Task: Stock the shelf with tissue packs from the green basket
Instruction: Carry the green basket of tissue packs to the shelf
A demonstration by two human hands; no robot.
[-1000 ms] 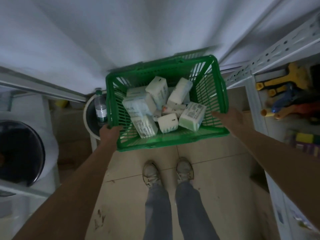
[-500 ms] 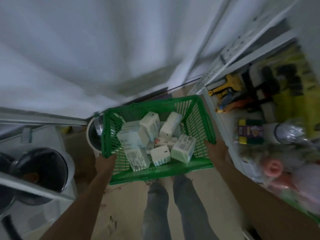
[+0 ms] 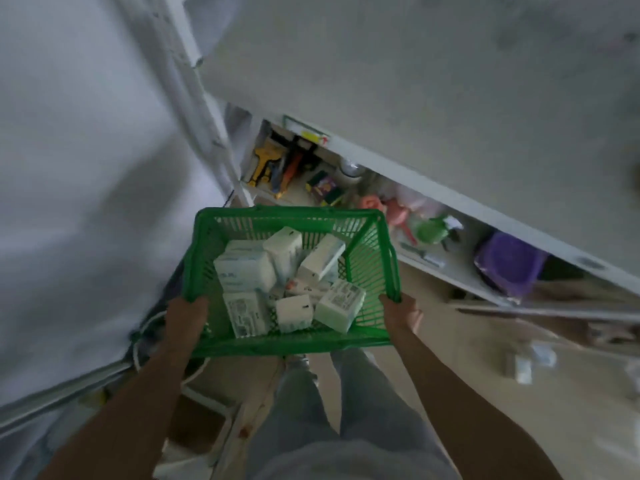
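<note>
Head view, frame blurred by motion.

- Green basket (image 3: 294, 342): carried in the air in front of the person, centre of view, above the grey trouser legs (image 3: 349, 403) and the tiled floor (image 3: 460, 344).
- Left hand (image 3: 185, 317): grips the basket's near left corner, fingers closed on the rim. The fingertips are hidden behind the basket wall.
- Right hand (image 3: 401, 311): grips the near right corner the same way, fingers wrapped round the rim edge.
- Tissue packs (image 3: 244, 271): all inside the basket, a loose heap of white and pale green packs lying at mixed angles, some leaning on each other. Exact count cannot be told.
- Shelf (image 3: 433, 109): white unit, far and right of the basket, running diagonally across the view. Its broad top board shows bare grey-white.
- Level below holds assorted goods: yellow-handled tools (image 3: 264, 164) at the far left end, a pink item (image 3: 370, 204), a green item (image 3: 431, 230) and a purple container (image 3: 507, 265) further right.
- The basket's far right corner is near the lower level's front edge; contact cannot be told.
</note>
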